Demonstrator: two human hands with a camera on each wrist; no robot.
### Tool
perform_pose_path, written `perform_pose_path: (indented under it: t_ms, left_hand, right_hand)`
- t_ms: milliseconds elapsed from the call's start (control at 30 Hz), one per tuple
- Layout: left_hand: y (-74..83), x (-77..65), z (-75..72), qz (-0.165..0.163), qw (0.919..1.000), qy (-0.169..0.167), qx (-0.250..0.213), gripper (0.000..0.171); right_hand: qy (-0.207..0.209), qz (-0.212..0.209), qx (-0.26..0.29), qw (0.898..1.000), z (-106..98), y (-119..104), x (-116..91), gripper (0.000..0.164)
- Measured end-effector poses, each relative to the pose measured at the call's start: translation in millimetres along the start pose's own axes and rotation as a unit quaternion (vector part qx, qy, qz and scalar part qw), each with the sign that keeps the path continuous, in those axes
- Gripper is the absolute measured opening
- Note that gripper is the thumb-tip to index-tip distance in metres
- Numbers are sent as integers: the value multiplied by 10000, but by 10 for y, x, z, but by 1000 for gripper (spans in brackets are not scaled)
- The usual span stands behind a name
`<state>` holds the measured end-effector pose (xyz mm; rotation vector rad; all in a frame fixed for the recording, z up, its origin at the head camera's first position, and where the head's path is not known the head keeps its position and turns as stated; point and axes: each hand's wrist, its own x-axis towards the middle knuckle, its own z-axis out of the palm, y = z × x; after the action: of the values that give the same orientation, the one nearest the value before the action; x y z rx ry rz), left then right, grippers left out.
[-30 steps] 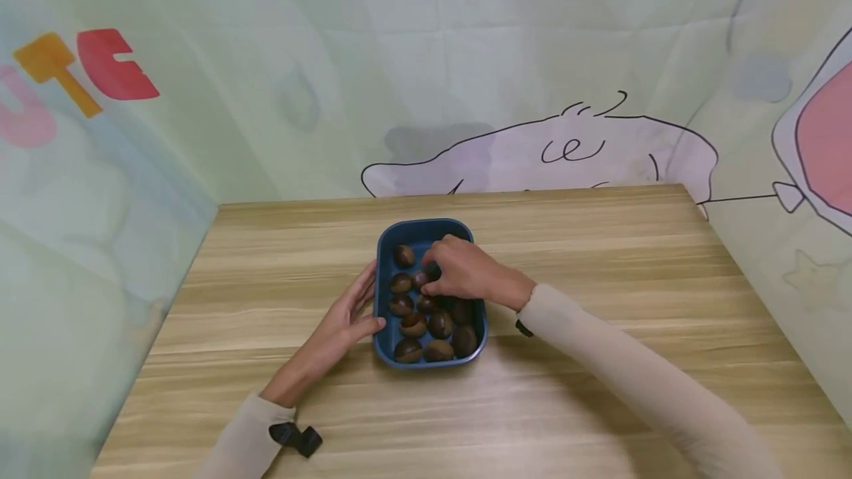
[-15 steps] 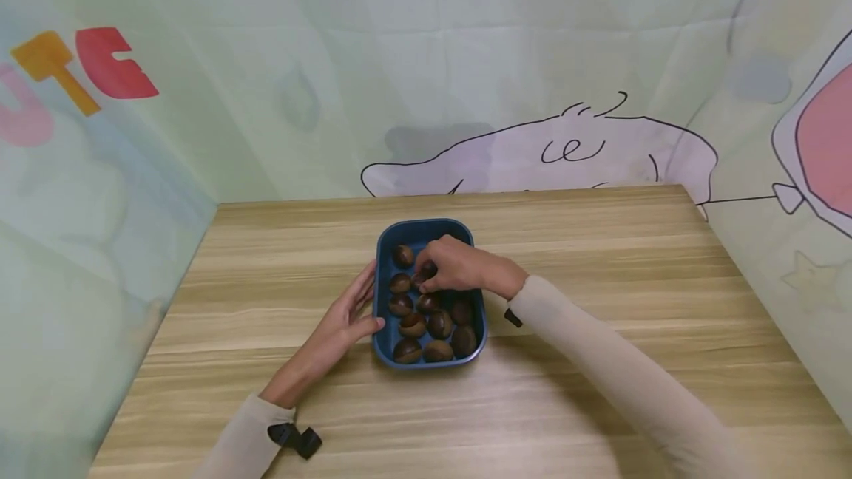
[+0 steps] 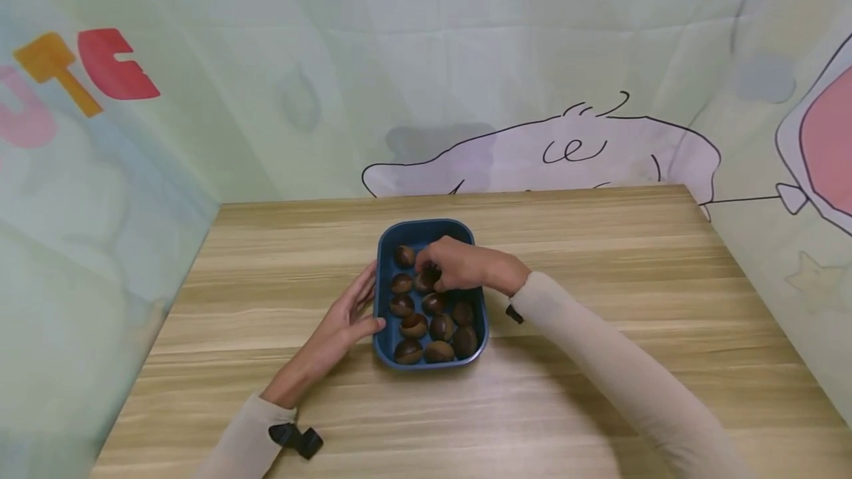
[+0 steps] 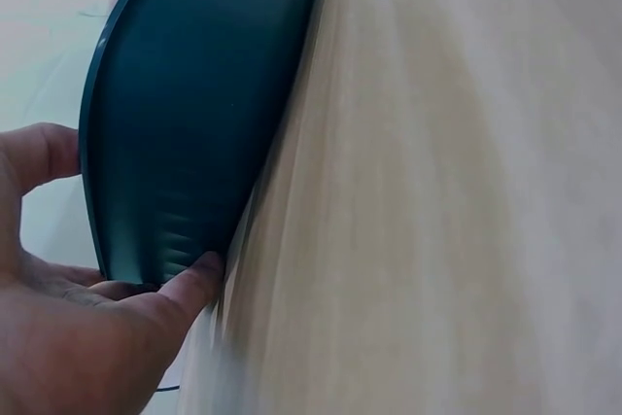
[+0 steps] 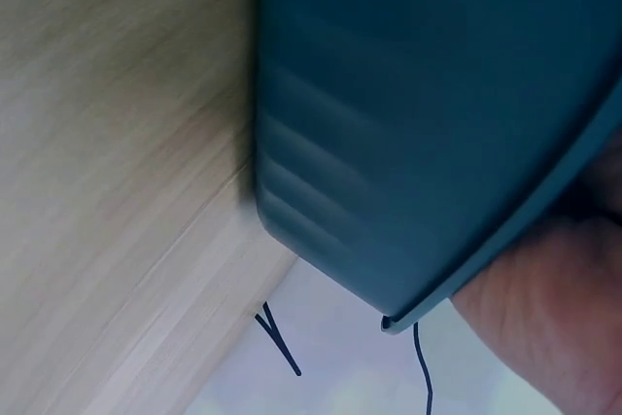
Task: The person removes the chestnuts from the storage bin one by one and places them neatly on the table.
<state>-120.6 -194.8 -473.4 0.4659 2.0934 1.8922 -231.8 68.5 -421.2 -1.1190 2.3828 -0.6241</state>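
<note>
Several brown chestnuts (image 3: 413, 326) lie in loose rows in a blue rectangular box (image 3: 379, 342). My right hand (image 3: 459, 263) reaches over the box's right rim, its curled fingers and thumb around a chestnut (image 3: 424, 284) in the middle of the box. The hand's back hides part of the far right corner. Against the left outer wall rests my left hand (image 3: 349, 316), with its thumb near the rim and its fingers spread along the side. In the left wrist view, fingertips of the left hand (image 4: 87, 328) touch the wall of the box (image 4: 185, 114).
The box stands on a wood-grain table (image 3: 279, 242), towards its far side. A printed cloth backdrop (image 3: 299, 80) rises behind and beside the table. Sleeves with black wrist straps (image 3: 296, 440) cover both forearms.
My right hand has shifted slightly left inside the box. A chestnut just below its fingers has moved a little to the right. My left hand stays in place.
</note>
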Motion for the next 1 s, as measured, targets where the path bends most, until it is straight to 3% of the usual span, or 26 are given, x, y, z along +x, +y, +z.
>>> perform_pose_path:
  t_ms: [233, 400, 633, 1000]
  left_hand:
    - [22, -10, 12, -31, 10000, -17, 5, 92]
    - [36, -15, 15, -82, 9999, 60, 65, 93]
    - [48, 3, 31, -148, 9997, 61, 182, 94]
    - [68, 2, 16, -114, 9996, 54, 257, 95]
  right_hand:
    - [326, -229, -264, 9989, 65, 34, 19, 24]
    - [743, -293, -361, 9961, 90, 29, -39, 21]
    - [1399, -477, 250, 9887, 34, 49, -299, 25]
    - [2331, -514, 945, 9665, 10, 193, -659, 32]
